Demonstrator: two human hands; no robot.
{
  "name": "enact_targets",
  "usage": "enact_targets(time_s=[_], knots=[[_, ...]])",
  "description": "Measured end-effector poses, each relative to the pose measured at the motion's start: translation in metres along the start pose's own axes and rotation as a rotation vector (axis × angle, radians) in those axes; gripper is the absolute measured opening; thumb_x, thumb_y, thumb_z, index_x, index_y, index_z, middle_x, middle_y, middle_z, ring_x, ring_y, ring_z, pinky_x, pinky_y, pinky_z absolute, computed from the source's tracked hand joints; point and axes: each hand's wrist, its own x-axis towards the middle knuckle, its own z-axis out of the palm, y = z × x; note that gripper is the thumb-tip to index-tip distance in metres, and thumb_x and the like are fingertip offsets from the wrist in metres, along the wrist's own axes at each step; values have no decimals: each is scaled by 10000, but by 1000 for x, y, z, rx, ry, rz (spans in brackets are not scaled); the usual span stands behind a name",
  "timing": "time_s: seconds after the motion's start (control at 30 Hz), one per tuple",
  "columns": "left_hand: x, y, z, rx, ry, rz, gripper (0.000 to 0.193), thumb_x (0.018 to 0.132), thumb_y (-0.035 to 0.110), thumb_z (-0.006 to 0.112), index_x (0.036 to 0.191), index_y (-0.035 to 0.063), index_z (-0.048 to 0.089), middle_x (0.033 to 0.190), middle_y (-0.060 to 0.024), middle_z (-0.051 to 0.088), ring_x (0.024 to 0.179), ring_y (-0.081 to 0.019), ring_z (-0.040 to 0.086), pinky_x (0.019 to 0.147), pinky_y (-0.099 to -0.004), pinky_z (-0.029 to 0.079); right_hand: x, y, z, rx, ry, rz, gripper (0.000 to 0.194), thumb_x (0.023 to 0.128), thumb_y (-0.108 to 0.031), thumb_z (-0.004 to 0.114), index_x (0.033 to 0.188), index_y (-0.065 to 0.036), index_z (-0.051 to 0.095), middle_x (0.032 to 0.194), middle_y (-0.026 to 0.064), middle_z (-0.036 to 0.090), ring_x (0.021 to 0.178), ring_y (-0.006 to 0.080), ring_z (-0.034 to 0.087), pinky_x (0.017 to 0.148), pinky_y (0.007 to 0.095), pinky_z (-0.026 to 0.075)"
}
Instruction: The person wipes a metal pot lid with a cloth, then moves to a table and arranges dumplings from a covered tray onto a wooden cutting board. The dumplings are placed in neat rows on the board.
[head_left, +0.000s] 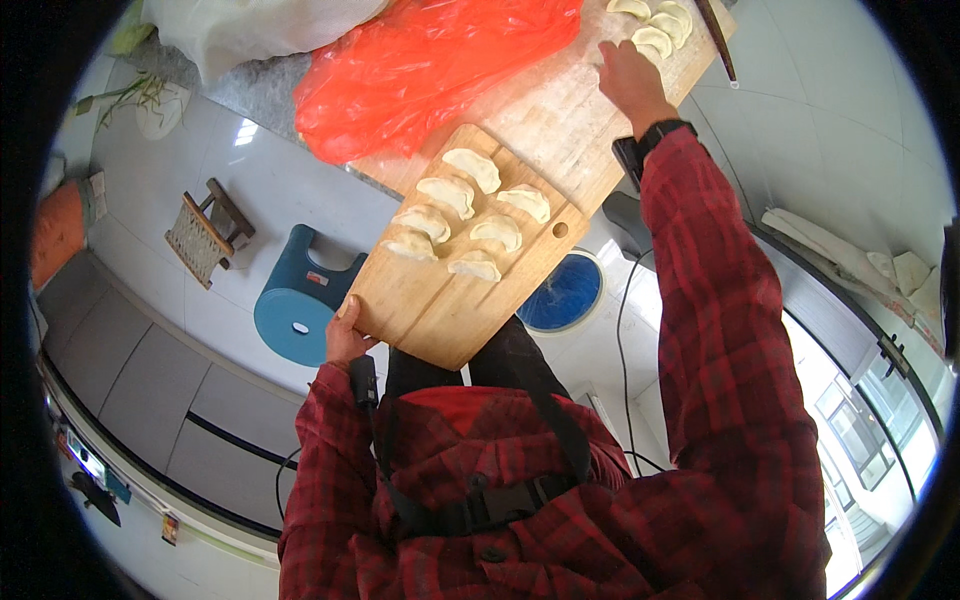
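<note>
My left hand (347, 333) grips the near left corner of a wooden cutting board (409, 311), its thumb on top. Several uncooked dumplings (448, 195) lie in two rows on that board, towards its far end. Stretched out to the upper right, my right hand (628, 79) is over a larger floured wooden board (551, 112), beside a group of dumplings (652, 39). Its fingertips are close to the nearest of these; whether they touch or hold one, I cannot tell. The smaller board's far end overlaps the larger board's near edge.
A red plastic bag (435, 67) covers part of the large board, with a white cloth (262, 26) at its left. A dark wooden stick (716, 37) lies at the far right edge. On the floor are a teal stool (300, 319), a small woven stool (199, 240) and a blue round object (564, 292).
</note>
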Motion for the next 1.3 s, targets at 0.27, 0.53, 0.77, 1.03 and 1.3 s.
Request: enact_targets(time_s=[0.27,0.53,0.77,1.03,1.3], knots=[[-2,1,3,10,-47,-1,703,879,516,602,1405,113,364,1353,-118,465,1202,-316,508,923,-574,440,-108,-40,5,60,-16,-11,204,802,-124,575,998,-67,578,986,176,567,862,373,595,713,457,531],[10,-5,-1,-31,-79,39,622,887,478,609,1342,96,424,1271,-116,526,1104,-317,573,862,-544,491,-204,-102,-36,370,26,154,408,805,-195,641,1184,-65,564,996,177,597,881,375,613,738,449,509],[23,-10,-7,-80,-137,59,615,873,452,646,1317,69,458,1237,-131,549,1081,-348,580,832,-594,488,-279,-212,-37,600,-120,-95,224,793,-133,614,979,-32,540,877,168,548,748,368,599,622,441,503],[34,-15,-13,-141,-266,37,581,919,463,563,1376,131,427,1325,-96,498,1177,-308,524,895,-586,459,-283,-239,-3,368,-37,-240,278,667,-99,625,910,3,536,850,133,537,729,298,593,557,402,498],[34,-11,-13,-149,-217,-3,622,894,489,594,1370,123,428,1309,-110,510,1154,-342,540,869,-577,474,-265,-207,-43,369,-76,-417,123,746,-154,591,783,-39,567,729,95,539,669,260,594,476,385,500]])
